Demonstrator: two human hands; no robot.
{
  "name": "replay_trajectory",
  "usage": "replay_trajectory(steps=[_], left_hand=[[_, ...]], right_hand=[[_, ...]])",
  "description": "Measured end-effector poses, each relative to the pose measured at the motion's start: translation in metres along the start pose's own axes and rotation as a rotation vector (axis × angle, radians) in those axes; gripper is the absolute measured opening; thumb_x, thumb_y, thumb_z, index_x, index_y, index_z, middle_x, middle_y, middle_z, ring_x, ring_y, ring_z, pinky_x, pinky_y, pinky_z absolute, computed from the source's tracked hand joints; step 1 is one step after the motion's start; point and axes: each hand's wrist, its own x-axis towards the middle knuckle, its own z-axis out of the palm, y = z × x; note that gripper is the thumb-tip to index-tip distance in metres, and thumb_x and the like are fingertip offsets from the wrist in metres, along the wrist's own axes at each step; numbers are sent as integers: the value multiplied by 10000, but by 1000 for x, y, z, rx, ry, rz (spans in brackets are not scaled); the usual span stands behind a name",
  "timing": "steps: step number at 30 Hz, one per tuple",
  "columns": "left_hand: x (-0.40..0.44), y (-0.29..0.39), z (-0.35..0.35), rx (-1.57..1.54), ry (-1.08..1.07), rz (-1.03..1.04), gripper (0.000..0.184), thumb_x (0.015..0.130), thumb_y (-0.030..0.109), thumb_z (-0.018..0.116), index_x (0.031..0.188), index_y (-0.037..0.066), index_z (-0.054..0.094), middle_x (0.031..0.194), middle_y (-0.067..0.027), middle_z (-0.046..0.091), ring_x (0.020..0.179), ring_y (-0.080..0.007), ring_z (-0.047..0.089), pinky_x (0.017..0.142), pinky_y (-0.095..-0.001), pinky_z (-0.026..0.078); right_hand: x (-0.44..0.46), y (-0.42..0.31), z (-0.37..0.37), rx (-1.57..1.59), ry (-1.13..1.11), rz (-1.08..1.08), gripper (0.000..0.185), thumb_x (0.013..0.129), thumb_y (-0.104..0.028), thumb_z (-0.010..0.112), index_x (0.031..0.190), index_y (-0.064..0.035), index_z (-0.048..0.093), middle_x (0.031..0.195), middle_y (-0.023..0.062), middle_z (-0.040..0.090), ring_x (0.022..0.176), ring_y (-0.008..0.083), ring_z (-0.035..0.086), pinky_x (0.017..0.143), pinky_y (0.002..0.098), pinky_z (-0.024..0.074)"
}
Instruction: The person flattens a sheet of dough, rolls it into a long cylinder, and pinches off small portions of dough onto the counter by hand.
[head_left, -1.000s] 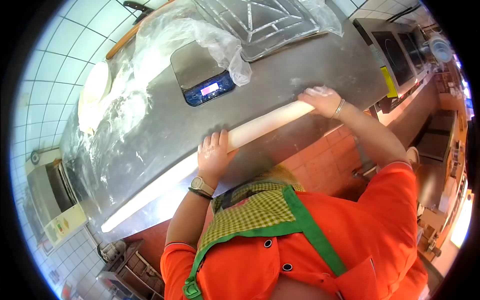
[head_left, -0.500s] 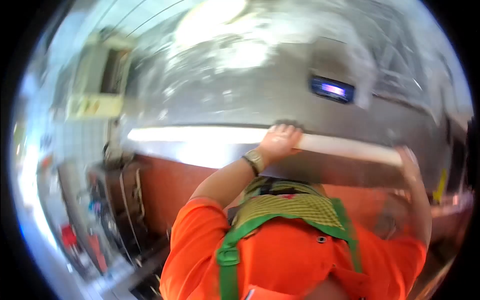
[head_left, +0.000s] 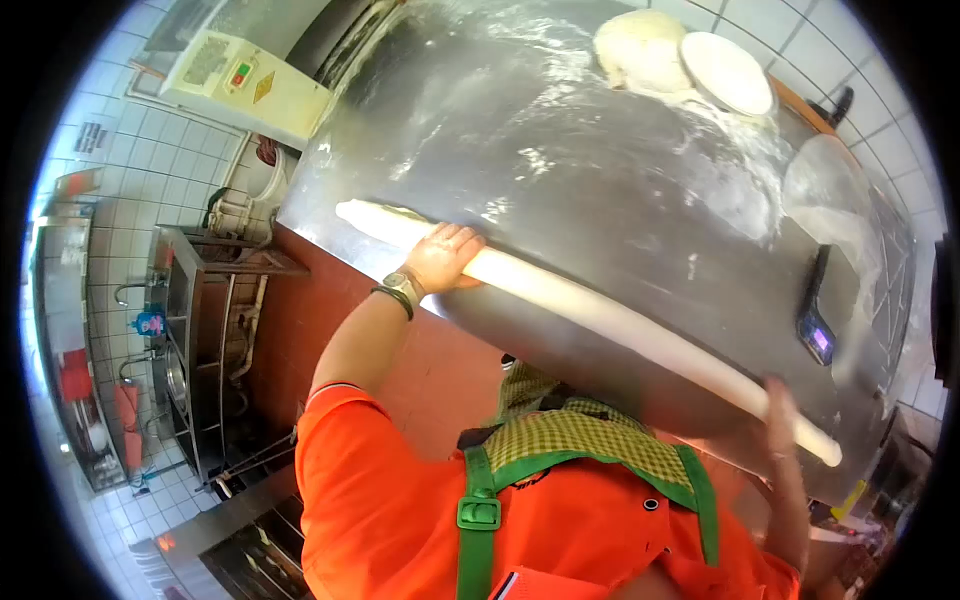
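Observation:
A long, pale rope of dough [head_left: 600,312] lies slantwise along the near edge of the floured steel worktable [head_left: 560,205]. My left hand [head_left: 443,258], with a watch and dark band at the wrist, is over the rope toward its left end. Its fingers curve over the far side and its thumb is on the near side. My right hand [head_left: 782,425] rests across the rope close to its right end; motion smears its fingers. The left tip of the rope looks tapered and uneven, the right end blunt.
At the back are a large lump of dough [head_left: 640,50] and a white round container [head_left: 728,73]. A dark device with a lit display [head_left: 818,340] is at the right. A cream machine [head_left: 245,85] adjoins the table's left side. Metal racks [head_left: 190,340] stand beyond the red floor [head_left: 350,320].
The view has turned and sharpened, bringing the dough lump and container into sight. The rope now slants down to the right. My left hand sits nearer its left end.

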Motion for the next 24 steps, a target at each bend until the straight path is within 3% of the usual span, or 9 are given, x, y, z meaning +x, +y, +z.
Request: replay_trajectory(steps=[1, 5, 8, 12, 14, 16, 19, 20, 24], left_hand=[[-8, -18, -3, -9, -3, 14, 564, 638, 341, 749, 1100, 74, 567, 1037, -80, 564, 981, -281, 546, 875, -402, 443], [-37, -92, -18, -49, -26, 54, 548, 645, 314, 750, 1100, 75, 560, 1028, -77, 566, 983, -274, 547, 871, -405, 452], [-56, -141, -34, -62, -125, -36, 548, 647, 346, 757, 1105, 118, 561, 1036, -67, 563, 1003, -270, 550, 878, -407, 448], [-64, -182, -49, -94, -346, -167, 592, 648, 378, 762, 1158, 165, 551, 1114, -76, 558, 1048, -296, 545, 931, -436, 424], [-53, -161, -62, 17, -154, 80, 667, 680, 380, 740, 1267, 171, 502, 1193, -91, 541, 1106, -309, 526, 998, -481, 381], [-41, -116, -62, -252, -107, 167, 790, 725, 393, 708, 1397, 144, 375, 1309, -105, 483, 1228, -296, 455, 1073, -523, 289], [-27, -37, -21, -404, 17, 62, 733, 810, 490, 606, 1328, 7, 420, 1357, -169, 452, 1278, -336, 412, 1081, -526, 267], [-24, -43, -3, -348, 49, 24, 701, 827, 487, 582, 1318, 9, 435, 1353, -167, 460, 1274, -334, 416, 1081, -525, 264], [9, -87, -10, -234, -62, -147, 611, 852, 459, 551, 1264, 12, 485, 1352, -150, 470, 1257, -320, 430, 1070, -527, 265]], right_hand=[[46, -96, -21, 105, -72, 105, 770, 648, -58, 730, 1346, -58, 405, 1324, 162, 485, 1229, 351, 438, 1049, 449, 319], [146, -289, -9, 98, 24, -161, 752, 704, -263, 739, 1353, -81, 407, 1302, 155, 486, 1221, 342, 434, 1026, 458, 334], [176, -333, -4, -12, 50, -94, 795, 716, -372, 726, 1379, -101, 380, 1335, 144, 447, 1224, 333, 421, 1024, 462, 329], [186, -319, 1, -41, -101, -26, 836, 709, -405, 728, 1397, -110, 358, 1372, 158, 400, 1220, 341, 417, 1021, 461, 326], [200, -352, -5, -11, -106, -43, 841, 715, -410, 720, 1403, -102, 347, 1379, 176, 389, 1236, 349, 405, 1033, 467, 313], [215, -406, -3, 122, -107, -148, 850, 740, -426, 692, 1415, -72, 317, 1398, 209, 362, 1274, 360, 374, 1063, 481, 272], [243, -474, 44, 98, 56, -265, 852, 774, -446, 653, 1418, -26, 287, 1410, 225, 347, 1304, 366, 345, 1085, 494, 235], [250, -483, 58, -16, 203, -295, 851, 789, -455, 634, 1416, -2, 276, 1411, 224, 348, 1313, 369, 334, 1090, 497, 225], [290, -483, 16, 78, 114, -123, 792, 827, -457, 582, 1401, 6, 294, 1396, 204, 385, 1303, 356, 343, 1066, 493, 252]])
